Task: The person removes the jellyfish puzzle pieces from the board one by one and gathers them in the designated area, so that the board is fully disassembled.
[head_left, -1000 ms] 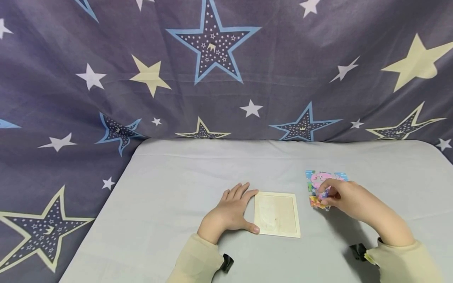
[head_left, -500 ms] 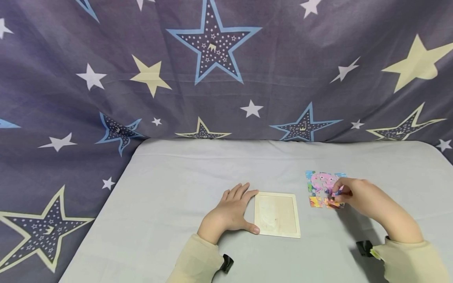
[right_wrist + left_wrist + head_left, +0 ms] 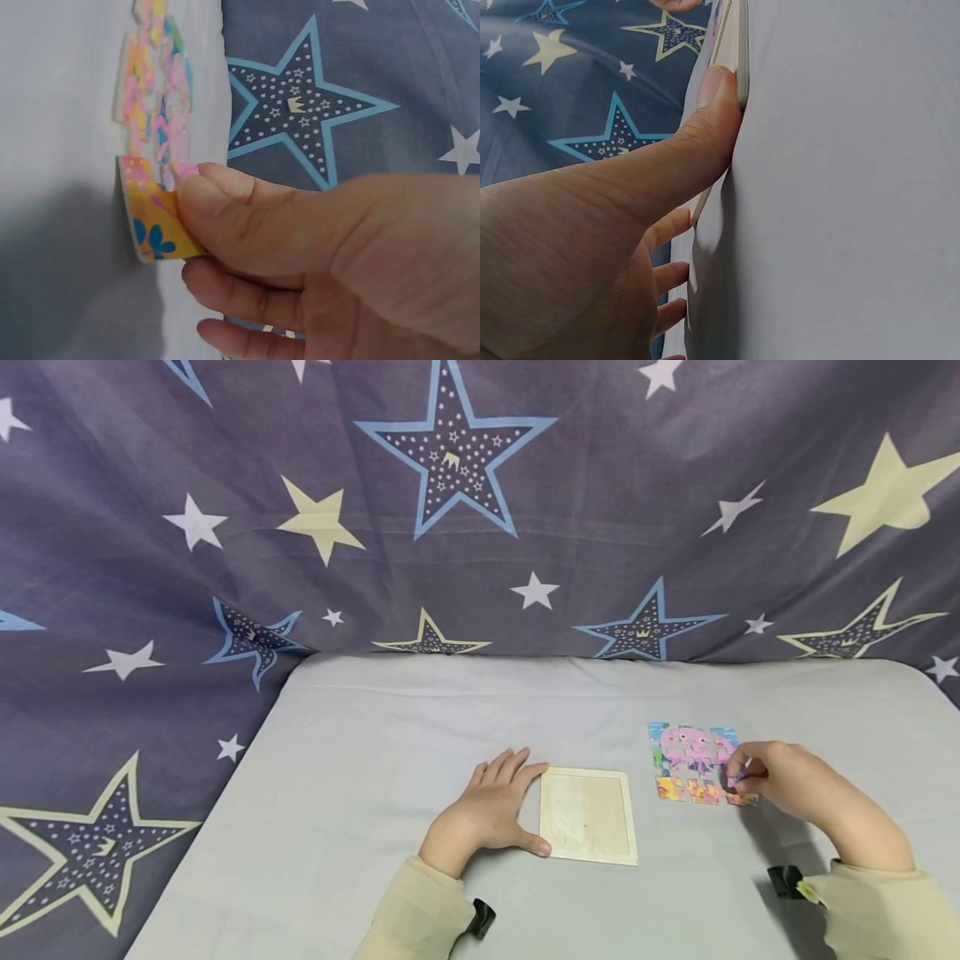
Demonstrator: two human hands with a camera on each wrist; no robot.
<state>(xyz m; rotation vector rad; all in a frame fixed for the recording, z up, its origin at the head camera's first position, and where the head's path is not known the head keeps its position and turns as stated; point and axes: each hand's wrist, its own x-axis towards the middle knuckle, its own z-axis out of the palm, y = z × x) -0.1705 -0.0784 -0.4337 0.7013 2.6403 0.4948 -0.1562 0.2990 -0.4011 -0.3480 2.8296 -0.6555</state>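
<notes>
A cartoon jigsaw puzzle (image 3: 693,743) with a pink character lies at the right of the table, its pieces in rows with small gaps. Thumb and fingers of my right hand (image 3: 787,777) pinch a small puzzle piece (image 3: 738,777) at the puzzle's right side; the hand hides most of it. In the right wrist view, a yellow puzzle piece (image 3: 154,225) with a blue flower is by the thumb. My left hand (image 3: 487,814) lies with fingers spread, its thumb and forefinger touching the left edge of a shallow wooden puzzle tray (image 3: 585,814).
A pale grey cloth covers the table (image 3: 375,718). Dark star-patterned fabric (image 3: 480,568) hangs along its back and left sides. A black wrist strap part (image 3: 480,918) sticks out at the left cuff, another (image 3: 784,882) at the right.
My right hand has moved rightward across the puzzle, from its left part to its right side, uncovering the pieces there. The left hand and the wooden tray have stayed in place.
</notes>
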